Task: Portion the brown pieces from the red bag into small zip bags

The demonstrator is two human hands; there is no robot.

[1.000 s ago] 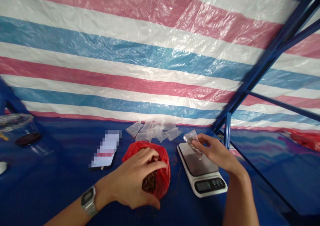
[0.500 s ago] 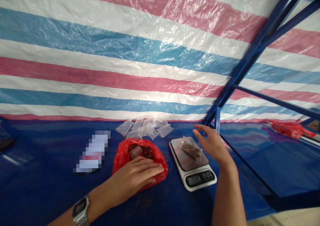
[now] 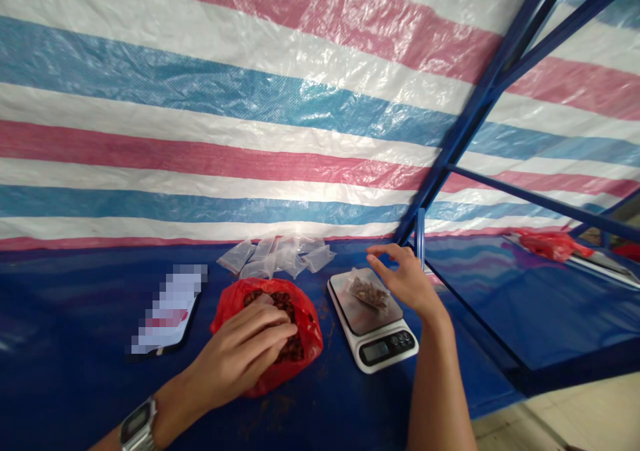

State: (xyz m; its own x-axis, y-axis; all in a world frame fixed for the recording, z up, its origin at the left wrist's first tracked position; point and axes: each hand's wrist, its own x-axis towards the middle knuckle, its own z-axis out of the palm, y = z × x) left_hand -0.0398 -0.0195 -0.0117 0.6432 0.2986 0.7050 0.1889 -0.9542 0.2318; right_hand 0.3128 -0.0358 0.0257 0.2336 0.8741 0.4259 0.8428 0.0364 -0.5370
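My left hand reaches over the mouth of a red plastic bag, its fingers loosely bent and holding nothing that I can see. Dark reddish-brown dried pieces fill the bag. A small translucent cup lies among them, partly hidden behind my fingers. On the metal plate of a white kitchen scale rests a small clear bag of brown dried pieces. Just above and right of that small bag hovers my right hand, open, with a gap between thumb and fingers.
Several clear plastic bags lie behind the red bag. To the left is a phone with a blurred screen. A blue metal frame rises behind the scale, against striped sheeting. Another red bag lies far right.
My left hand has shifted from the red bag's near right rim inward over the dried pieces. My right hand still hovers by the scale. The whole view has shifted slightly.
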